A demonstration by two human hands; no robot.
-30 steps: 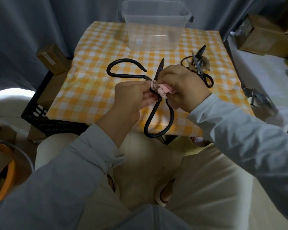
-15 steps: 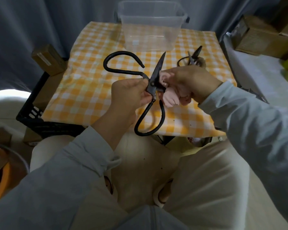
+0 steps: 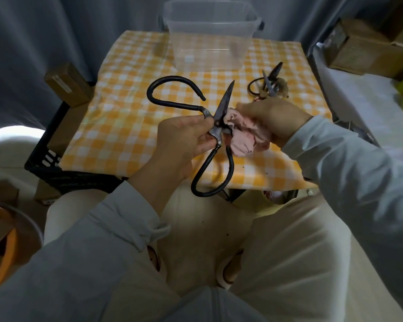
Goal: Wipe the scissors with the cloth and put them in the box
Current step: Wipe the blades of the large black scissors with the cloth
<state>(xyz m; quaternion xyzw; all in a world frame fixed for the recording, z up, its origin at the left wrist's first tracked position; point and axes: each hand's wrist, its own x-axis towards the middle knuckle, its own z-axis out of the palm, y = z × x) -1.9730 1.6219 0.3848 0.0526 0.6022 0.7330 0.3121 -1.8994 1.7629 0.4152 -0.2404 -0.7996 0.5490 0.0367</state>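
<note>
**Head camera: big black scissors held over the table edge**

Head camera looks down at big black scissors [image 3: 215, 126]. They are dark metal with two wide loop handles. One loop curls up to the left over the table, and the other hangs down past the table's near edge. One pointed blade sticks up; the other blade is hidden by the cloth. The left hand [image 3: 182, 140] pinches the scissors at the middle, where the two halves cross, fingers closed on the metal. The right hand [image 3: 273, 120] is closed around a bunched pink cloth [image 3: 242, 135], and the cloth touches the scissors just beside the crossing.

Under the hands is a table with an orange and white checked tablecloth [image 3: 116, 126]. A smaller pair of scissors [image 3: 269, 86] lies on it to the right, well apart from the big pair.

At the far edge stands a clear plastic box [image 3: 209, 40]. It is open on top, and nothing shows inside it.
</note>
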